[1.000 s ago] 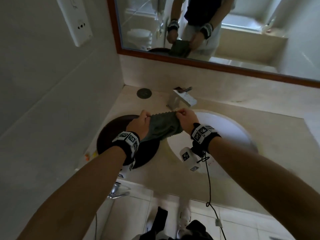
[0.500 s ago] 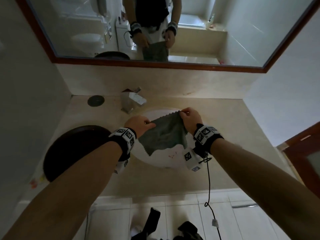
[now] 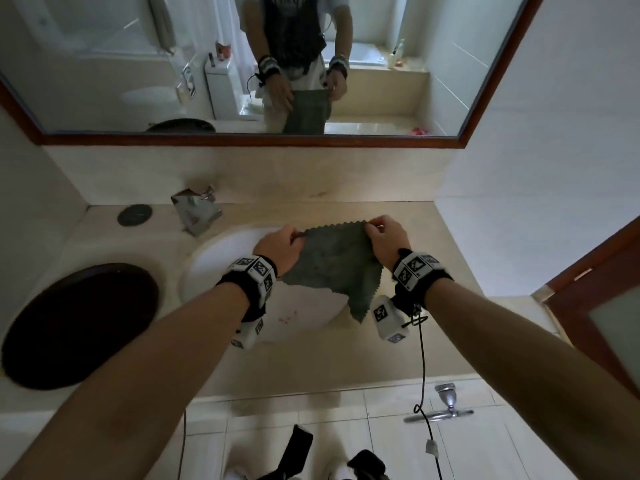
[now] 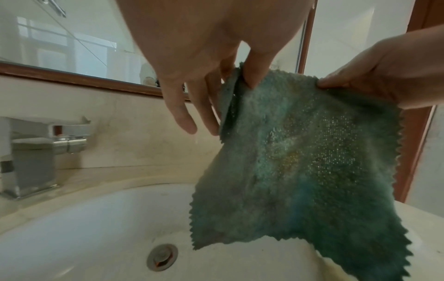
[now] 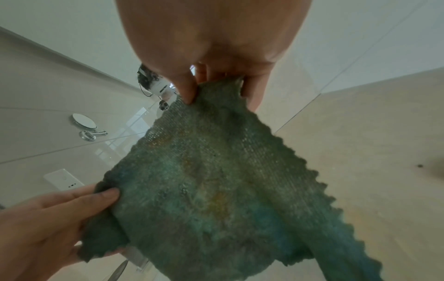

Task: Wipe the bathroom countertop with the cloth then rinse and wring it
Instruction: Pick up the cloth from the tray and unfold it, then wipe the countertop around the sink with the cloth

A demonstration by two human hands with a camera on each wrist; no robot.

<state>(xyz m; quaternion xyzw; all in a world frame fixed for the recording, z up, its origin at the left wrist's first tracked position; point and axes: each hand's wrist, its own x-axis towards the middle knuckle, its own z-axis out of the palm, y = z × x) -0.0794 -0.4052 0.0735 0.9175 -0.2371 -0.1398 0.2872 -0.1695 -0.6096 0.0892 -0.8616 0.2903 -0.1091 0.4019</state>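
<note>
While both hands hold it up by its top corners, the cloth hangs spread out in the air above the white sink basin, its zigzag-cut lower edge dangling free. The left hand pinches the cloth's left upper corner between thumb and forefinger, and its other fingers point down, relaxed, beside the fabric. The right hand has its fingers clenched on the right upper corner, thumb pressed against the fabric. Seen from the wrist views, the cloth is dark green, worn thin in the middle with faint yellowish marks. A square chrome faucet stands on the beige surface behind the basin, left of the cloth. Farther left sits a dark round tray. Behind the surface a wood-framed mirror reflects the hands and cloth.
</note>
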